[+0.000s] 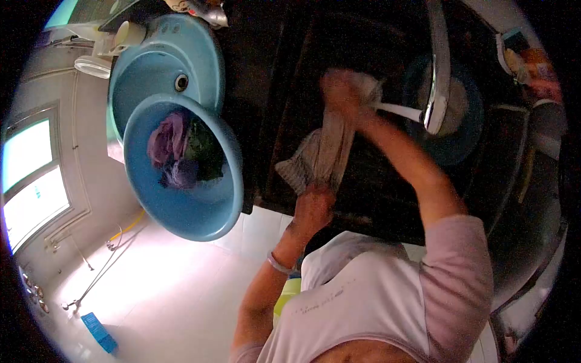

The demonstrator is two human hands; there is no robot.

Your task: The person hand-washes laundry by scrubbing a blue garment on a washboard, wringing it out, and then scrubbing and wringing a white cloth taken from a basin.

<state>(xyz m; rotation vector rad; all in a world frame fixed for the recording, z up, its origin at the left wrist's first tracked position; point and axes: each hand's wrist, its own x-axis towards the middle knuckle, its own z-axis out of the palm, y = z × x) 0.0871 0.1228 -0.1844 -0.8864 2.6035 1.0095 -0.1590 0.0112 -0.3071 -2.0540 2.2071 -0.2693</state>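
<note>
A pale, wet-looking cloth (pixel 334 145) with a ribbed or striped end is stretched over a dark sink or counter. My left hand (pixel 315 204), a bracelet on its wrist, is closed around the near end. Farther off, my right hand (pixel 342 94) grips the other end, slightly blurred, with a bunch of cloth sticking out past it. From the chrome tap (pixel 437 78) a white stream of water (pixel 399 111) runs toward my right wrist and the cloth. Behind the tap stands a dim blue basin (pixel 472 130) with something pale inside.
On the left, a large light-blue basin (pixel 233 202) holding purple and dark green clothes (pixel 169 139) overlaps a blue washbasin (pixel 209 54). A blue box (pixel 98 333) lies on the white floor (pixel 157 284). Packets and bottles (pixel 538 72) crowd the far right.
</note>
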